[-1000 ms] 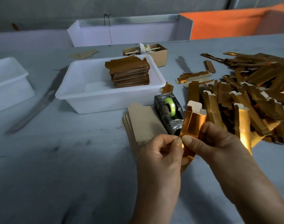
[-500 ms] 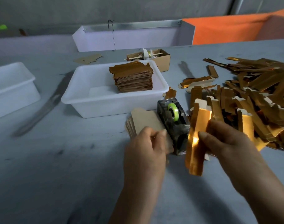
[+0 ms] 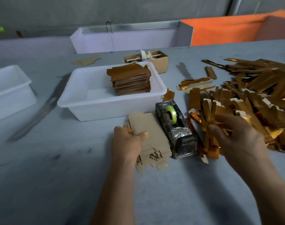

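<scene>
Left hand [image 3: 126, 144] pinched, right hand [image 3: 239, 139] loose

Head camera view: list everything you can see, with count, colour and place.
flat card blanks: one stack, brown, left of the tape dispenser
tape dispenser: one, dark with green roll, centre
folded boxes: pile, gold, right side
near tub: one, white, behind the blanks
stacked blanks: one stack, gold-brown, inside near tub
second tub: one, white, left edge
cardboard box: one, brown, behind near tub
left hand: grips the flat card blanks
right hand: on the folded boxes, grip blurred
</scene>
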A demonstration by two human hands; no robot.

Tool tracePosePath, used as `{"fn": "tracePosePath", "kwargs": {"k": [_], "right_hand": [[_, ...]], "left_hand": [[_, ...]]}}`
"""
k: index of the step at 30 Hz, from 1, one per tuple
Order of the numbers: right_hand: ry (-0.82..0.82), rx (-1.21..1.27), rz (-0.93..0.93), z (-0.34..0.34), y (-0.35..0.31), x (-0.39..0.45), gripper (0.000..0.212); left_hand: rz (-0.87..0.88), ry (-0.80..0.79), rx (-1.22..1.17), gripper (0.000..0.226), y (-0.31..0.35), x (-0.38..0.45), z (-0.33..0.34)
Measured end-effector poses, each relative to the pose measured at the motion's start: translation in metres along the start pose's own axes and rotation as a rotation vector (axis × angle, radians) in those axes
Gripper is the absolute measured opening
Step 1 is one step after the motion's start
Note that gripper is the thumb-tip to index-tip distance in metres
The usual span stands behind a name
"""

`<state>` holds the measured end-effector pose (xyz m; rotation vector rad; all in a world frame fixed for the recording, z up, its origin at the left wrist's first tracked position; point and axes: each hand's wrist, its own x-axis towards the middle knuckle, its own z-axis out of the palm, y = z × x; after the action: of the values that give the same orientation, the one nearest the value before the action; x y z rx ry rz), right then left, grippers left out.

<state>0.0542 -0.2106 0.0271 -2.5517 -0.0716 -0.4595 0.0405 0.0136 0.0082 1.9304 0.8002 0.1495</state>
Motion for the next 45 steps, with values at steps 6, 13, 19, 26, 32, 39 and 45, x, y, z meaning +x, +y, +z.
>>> {"fn": "tracePosePath", "kwargs": {"k": [6, 13, 19, 26, 32, 39, 45], "right_hand": [[0.028, 0.09, -0.009, -0.001, -0.01, -0.012, 0.032], [0.059, 0.195, 0.0, -0.008, -0.021, -0.028, 0.027], [-0.03, 0.448, 0.036, -0.007, -0.043, -0.037, 0.028], [-0.423, 1.002, 0.301, -0.008, -0.068, -0.041, 0.04], [-0.429, 1.149, 0.346, -0.008, -0.067, -0.048, 0.027], [-0.348, 1.073, 0.275, -0.007, -0.06, -0.048, 0.02], [-0.348, 0.938, 0.206, -0.006, -0.054, -0.052, 0.024]], "left_hand": [[-0.057, -0.069, -0.2, 0.012, -0.007, 0.005, -0.01], [-0.078, -0.065, -0.539, 0.024, -0.007, -0.003, -0.024], [0.03, -0.143, -0.524, 0.034, 0.003, -0.027, -0.038], [0.056, -0.472, -0.748, 0.028, 0.01, -0.058, -0.044], [0.123, -0.461, -0.576, 0.041, 0.003, -0.07, -0.024], [0.21, -0.364, -0.5, 0.037, 0.009, -0.075, -0.012], [0.209, -0.365, -0.436, 0.044, 0.005, -0.076, -0.007]]}}
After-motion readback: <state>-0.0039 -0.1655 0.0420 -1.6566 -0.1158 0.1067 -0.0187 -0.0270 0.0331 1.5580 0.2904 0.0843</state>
